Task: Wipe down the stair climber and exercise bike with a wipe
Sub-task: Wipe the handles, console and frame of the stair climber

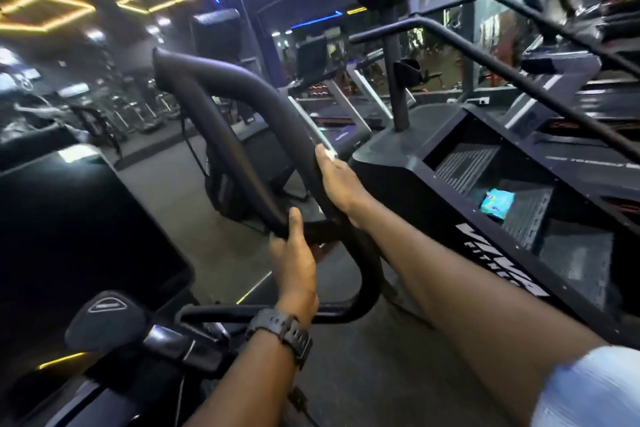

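Both hands are on the black padded loop handlebar [242, 114] of the exercise bike, whose dark saddle [104, 319] shows near the lower left corner of the view, so the job looks to be in the bike half. Whether the black stair climber [460, 163] on the right, with its ribbed steps and white lettering on the side panel, is already wiped cannot be read from its surface. A small blue and green packet, probably the wipes [497, 203], lies on one of its ribbed steps, well apart from both hands. The right hand [341, 184] lies along the right branch of the handlebar with fingers stretched up the bar and pressed together; a thin pale strip at the fingertips may be the wipe, though it could equally be a reflection, so I cannot tell. The left hand [294, 250], with a black wristwatch [280, 331] on its wrist, grips the lower bend where the two branches meet, thumb pointing up along the bar. The saddle and frame appear yet to be done.
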A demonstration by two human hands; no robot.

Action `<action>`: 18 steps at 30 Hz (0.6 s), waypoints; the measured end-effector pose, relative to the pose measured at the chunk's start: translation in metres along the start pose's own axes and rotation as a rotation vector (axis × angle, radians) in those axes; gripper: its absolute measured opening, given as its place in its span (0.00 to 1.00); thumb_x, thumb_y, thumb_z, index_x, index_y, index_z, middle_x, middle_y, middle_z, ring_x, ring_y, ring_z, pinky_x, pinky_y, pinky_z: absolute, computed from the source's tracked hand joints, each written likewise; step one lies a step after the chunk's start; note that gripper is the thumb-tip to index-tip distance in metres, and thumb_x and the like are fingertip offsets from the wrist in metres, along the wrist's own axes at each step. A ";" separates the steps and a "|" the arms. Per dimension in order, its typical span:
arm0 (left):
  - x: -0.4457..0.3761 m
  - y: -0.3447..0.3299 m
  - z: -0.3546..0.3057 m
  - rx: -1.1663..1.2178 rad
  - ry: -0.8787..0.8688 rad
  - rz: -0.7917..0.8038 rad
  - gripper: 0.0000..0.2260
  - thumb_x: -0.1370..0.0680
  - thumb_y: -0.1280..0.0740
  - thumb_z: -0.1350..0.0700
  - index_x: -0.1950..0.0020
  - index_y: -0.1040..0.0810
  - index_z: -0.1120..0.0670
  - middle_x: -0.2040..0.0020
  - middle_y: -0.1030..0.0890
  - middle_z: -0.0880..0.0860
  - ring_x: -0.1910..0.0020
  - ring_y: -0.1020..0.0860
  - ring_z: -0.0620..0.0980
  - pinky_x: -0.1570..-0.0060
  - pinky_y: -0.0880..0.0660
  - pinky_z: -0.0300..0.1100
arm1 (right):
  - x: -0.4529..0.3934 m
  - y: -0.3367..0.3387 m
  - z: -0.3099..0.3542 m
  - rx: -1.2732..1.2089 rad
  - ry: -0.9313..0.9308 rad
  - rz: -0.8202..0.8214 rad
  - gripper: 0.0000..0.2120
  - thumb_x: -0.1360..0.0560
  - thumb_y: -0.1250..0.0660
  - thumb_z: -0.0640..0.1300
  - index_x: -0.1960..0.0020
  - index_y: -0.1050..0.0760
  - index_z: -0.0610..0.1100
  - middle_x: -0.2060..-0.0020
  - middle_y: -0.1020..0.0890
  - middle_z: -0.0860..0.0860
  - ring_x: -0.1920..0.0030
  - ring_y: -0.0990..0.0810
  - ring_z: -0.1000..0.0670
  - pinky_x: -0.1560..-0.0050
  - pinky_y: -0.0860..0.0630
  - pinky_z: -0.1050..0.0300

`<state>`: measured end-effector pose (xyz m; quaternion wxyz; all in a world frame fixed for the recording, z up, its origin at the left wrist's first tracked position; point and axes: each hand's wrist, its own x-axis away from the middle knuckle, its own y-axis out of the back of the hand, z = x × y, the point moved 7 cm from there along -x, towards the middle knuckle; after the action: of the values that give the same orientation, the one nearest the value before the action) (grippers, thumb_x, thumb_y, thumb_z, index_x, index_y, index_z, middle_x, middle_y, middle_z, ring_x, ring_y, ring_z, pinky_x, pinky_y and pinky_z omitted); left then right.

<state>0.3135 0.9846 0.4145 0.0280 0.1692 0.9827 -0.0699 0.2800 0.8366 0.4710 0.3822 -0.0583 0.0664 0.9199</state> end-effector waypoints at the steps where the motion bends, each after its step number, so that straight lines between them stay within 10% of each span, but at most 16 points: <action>1: -0.005 0.006 -0.009 -0.033 -0.054 -0.022 0.17 0.23 0.33 0.39 0.43 0.20 0.51 0.49 0.15 0.49 0.49 0.17 0.48 0.46 0.20 0.49 | -0.001 0.000 -0.003 0.012 0.000 -0.001 0.35 0.22 0.48 0.70 0.27 0.29 0.47 0.31 0.24 0.47 0.29 0.28 0.48 0.27 0.35 0.51; 7: -0.026 0.019 -0.056 -0.237 -0.266 0.079 0.06 0.21 0.32 0.47 0.50 0.26 0.46 0.53 0.19 0.47 0.56 0.21 0.39 0.57 0.28 0.36 | 0.050 0.019 -0.082 0.096 -0.041 -0.065 0.26 0.18 0.45 0.63 0.35 0.23 0.45 0.43 0.19 0.48 0.43 0.22 0.52 0.43 0.31 0.58; 14: -0.029 0.026 -0.055 -0.344 -0.302 0.123 0.11 0.23 0.30 0.46 0.45 0.27 0.49 0.52 0.18 0.50 0.52 0.20 0.46 0.50 0.23 0.45 | 0.065 -0.007 -0.062 0.314 0.246 -0.307 0.35 0.21 0.53 0.67 0.19 0.47 0.51 0.23 0.36 0.51 0.25 0.35 0.50 0.29 0.34 0.51; 18: -0.024 0.025 -0.055 -0.358 -0.320 0.118 0.13 0.21 0.31 0.48 0.43 0.27 0.53 0.51 0.19 0.50 0.53 0.21 0.44 0.57 0.27 0.37 | 0.088 -0.011 -0.071 0.696 0.656 -0.259 0.30 0.18 0.44 0.45 0.20 0.47 0.38 0.20 0.44 0.41 0.19 0.47 0.45 0.22 0.42 0.47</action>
<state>0.3431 1.0076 0.4679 0.2169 0.2055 0.9508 0.0815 0.2305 0.8935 0.3865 0.4490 -0.2216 0.4786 0.7212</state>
